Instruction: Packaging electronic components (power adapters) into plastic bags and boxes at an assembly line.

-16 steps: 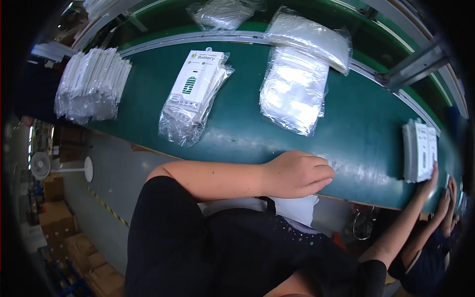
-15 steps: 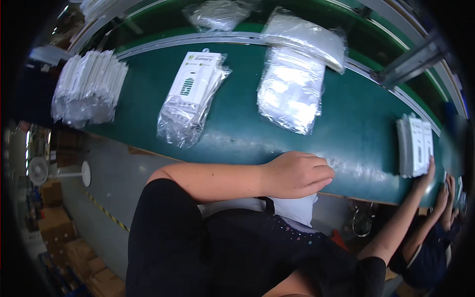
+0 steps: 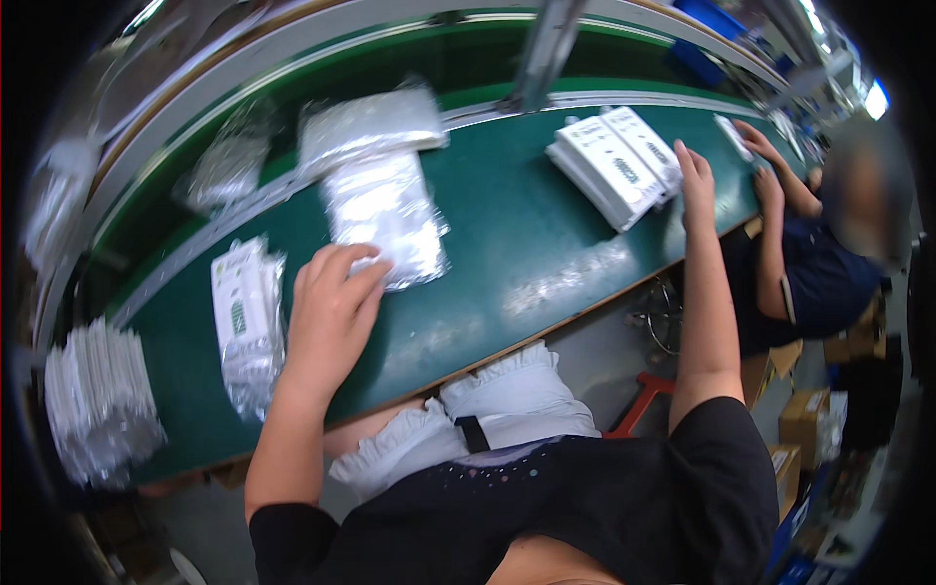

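Note:
My left hand [image 3: 331, 310] is over the near edge of a stack of clear plastic bags [image 3: 385, 210]. Its fingers are bent, with the thumb apart from them; whether a bag is caught between them is hard to see. Further right, two piles of flat white printed packs [image 3: 609, 161] lie side by side on the green table [image 3: 487, 229]. My right hand [image 3: 693, 185] is up against the right side of these packs, its fingers stretched out and not wrapped round anything.
Bagged white packs [image 3: 239, 302] lie left of my left hand, and a row of bagged packs [image 3: 97, 400] stands at the far left. A thick bundle of clear bags [image 3: 375, 127] rests behind. At right, a co-worker [image 3: 819, 253] handles a white pack [image 3: 733, 137].
The view has swung to the right. My left hand has gone from the table's front edge to the clear bags. My right hand stays beside the white packs, now seen nearer the middle.

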`<move>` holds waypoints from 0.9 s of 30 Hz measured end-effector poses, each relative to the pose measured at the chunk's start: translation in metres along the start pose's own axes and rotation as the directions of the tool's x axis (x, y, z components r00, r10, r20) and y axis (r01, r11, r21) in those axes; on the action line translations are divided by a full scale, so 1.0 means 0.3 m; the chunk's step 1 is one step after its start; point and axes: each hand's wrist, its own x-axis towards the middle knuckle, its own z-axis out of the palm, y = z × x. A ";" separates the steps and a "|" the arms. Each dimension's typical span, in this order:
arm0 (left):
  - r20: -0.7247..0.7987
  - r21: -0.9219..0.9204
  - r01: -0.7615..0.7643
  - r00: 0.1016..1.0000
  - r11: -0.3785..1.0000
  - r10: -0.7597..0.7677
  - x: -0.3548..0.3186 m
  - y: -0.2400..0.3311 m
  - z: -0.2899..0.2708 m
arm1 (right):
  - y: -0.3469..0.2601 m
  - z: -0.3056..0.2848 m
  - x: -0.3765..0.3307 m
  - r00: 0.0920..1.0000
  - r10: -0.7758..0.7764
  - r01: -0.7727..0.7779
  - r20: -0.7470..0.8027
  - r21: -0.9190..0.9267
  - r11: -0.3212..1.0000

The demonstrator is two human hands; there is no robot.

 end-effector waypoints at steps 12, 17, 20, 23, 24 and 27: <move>0.131 -0.049 0.005 0.991 0.999 0.002 0.030 -0.054 0.051 | -0.316 0.200 -0.316 0.765 -0.288 0.608 0.576 -0.500 0.617; 0.113 -0.131 0.096 0.990 0.987 -0.081 0.022 -0.028 0.061 | -0.353 0.187 -0.323 0.706 -0.288 0.669 0.647 -0.476 0.571; 0.130 -0.136 0.117 0.986 0.984 -0.099 0.022 -0.033 0.062 | -0.434 0.167 -0.317 0.760 -0.094 0.513 0.643 -0.505 0.694; 0.085 -0.106 0.057 0.995 0.993 -0.048 0.010 -0.067 0.079 | -0.451 0.180 -0.379 0.862 -0.162 0.264 0.479 -0.153 0.952; 0.073 -0.155 0.161 0.986 0.975 -0.151 0.010 -0.041 0.079 | -0.452 0.190 -0.410 0.886 -0.159 0.164 0.437 0.027 0.986; 0.061 -0.189 0.218 0.976 0.957 -0.210 0.018 -0.037 0.084 | -0.443 0.233 -0.512 0.732 -0.026 -0.494 0.681 0.556 0.668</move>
